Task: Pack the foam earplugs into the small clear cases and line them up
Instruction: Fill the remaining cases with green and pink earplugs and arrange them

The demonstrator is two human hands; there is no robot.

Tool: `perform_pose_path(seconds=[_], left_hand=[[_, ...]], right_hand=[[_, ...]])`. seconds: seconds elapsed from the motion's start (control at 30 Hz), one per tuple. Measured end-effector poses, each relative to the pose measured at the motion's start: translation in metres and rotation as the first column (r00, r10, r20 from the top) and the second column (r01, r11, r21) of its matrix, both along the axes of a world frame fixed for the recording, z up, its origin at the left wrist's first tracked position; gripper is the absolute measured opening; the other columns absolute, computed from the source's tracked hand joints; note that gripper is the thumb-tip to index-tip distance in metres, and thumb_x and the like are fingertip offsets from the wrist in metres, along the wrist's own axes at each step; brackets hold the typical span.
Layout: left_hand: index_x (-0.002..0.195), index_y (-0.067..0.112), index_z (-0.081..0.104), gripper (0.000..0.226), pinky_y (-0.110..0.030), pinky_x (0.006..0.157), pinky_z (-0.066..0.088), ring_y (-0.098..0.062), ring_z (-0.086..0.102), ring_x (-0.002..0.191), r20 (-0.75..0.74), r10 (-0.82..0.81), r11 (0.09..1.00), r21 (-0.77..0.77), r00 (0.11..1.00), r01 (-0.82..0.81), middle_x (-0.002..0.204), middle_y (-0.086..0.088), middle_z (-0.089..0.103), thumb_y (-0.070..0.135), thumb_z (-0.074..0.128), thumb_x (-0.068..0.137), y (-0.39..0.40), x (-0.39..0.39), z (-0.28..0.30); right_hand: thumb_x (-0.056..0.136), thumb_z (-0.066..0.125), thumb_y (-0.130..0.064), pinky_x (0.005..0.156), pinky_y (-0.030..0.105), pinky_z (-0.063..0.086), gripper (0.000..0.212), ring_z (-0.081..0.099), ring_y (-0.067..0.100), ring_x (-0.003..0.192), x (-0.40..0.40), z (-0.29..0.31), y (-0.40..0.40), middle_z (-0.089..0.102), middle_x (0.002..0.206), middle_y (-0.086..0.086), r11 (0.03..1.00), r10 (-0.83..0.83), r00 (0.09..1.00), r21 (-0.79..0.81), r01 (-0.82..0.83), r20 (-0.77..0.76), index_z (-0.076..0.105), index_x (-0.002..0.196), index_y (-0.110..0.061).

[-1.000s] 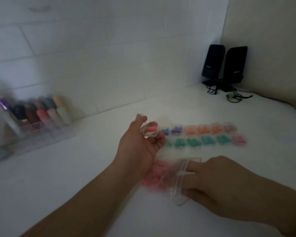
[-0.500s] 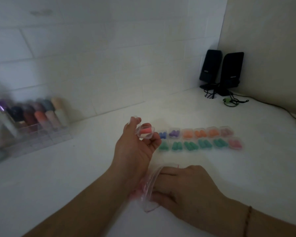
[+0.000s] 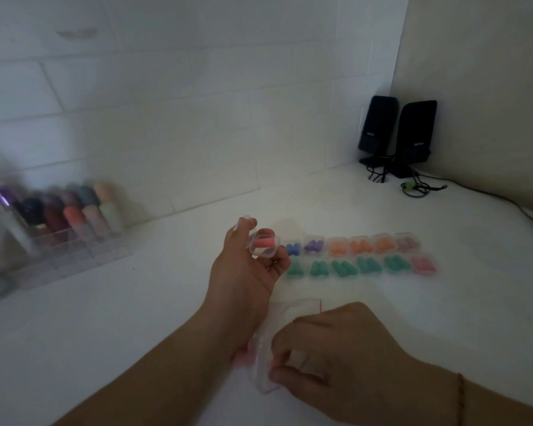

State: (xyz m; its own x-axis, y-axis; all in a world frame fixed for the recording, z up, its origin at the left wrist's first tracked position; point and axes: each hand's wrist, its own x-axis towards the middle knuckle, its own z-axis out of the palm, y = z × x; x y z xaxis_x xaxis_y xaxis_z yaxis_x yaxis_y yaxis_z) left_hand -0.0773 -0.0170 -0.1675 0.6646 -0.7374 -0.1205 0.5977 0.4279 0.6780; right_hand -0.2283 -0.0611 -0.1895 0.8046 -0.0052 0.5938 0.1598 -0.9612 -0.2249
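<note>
Head cam: my left hand [image 3: 243,275] pinches an open clear case [image 3: 263,245] w/ one pink earplug [image 3: 264,243] inside. My right hand [image 3: 336,355] curls round the clear bag [image 3: 263,361], near the packed cases [image 3: 360,255].

- A single head-worn, wide-angle view looks forward and down over a white counter [image 3: 136,318] — both forearms reach in from the bottom edge.
- The hands sit close to the lens; a tiled wall [image 3: 182,118] and the corner with black speakers [image 3: 397,136] lie farther back.
</note>
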Motion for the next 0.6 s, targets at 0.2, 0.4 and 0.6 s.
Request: perform_pose_path(seconds=[0.2, 0.4, 0.6], left_hand=[[0.096, 0.011, 0.054, 0.031, -0.027, 0.055, 0.048, -0.017, 0.050, 0.060, 0.186, -0.250, 0.967, 0.010, 0.950, 0.253, 0.078, -0.013, 0.056, 0.033, 0.061, 0.075, 0.010, -0.009, 0.008], [0.099, 0.012, 0.057, 0.032, -0.033, 0.059, 0.049, -0.023, 0.056, 0.067, 0.304, -0.450, 0.888, 0.049, 0.840, 0.458, 0.095, -0.016, 0.059, 0.041, 0.053, 0.085, 0.015, -0.015, 0.002], [0.099, 0.010, 0.056, 0.035, -0.032, 0.058, 0.045, -0.023, 0.049, 0.064, 0.349, -0.508, 0.851, 0.064, 0.788, 0.521, 0.082, -0.013, 0.057, 0.043, 0.050, 0.087, 0.017, -0.019, 0.002]], right_hand=[[0.087, 0.069, -0.031, 0.058, 0.012, 0.043, 0.011, 0.054, 0.002, 0.060, -0.014, 0.032, -0.022, 0.065, 0.081, -0.013, 0.977, -0.023, 0.978, 0.210, -0.021, 0.205, 0.072, 0.093, -0.022], [0.091, 0.060, -0.027, 0.065, 0.005, 0.041, 0.017, 0.064, -0.004, 0.079, -0.013, 0.028, -0.031, 0.063, 0.088, -0.032, 0.939, -0.151, 0.966, 0.337, 0.074, 0.211, 0.070, 0.104, -0.029], [0.090, 0.062, -0.029, 0.064, 0.004, 0.036, 0.014, 0.059, 0.003, 0.072, -0.010, 0.030, -0.030, 0.065, 0.087, -0.015, 0.950, -0.195, 0.952, 0.288, 0.123, 0.235, 0.074, 0.090, -0.022]])
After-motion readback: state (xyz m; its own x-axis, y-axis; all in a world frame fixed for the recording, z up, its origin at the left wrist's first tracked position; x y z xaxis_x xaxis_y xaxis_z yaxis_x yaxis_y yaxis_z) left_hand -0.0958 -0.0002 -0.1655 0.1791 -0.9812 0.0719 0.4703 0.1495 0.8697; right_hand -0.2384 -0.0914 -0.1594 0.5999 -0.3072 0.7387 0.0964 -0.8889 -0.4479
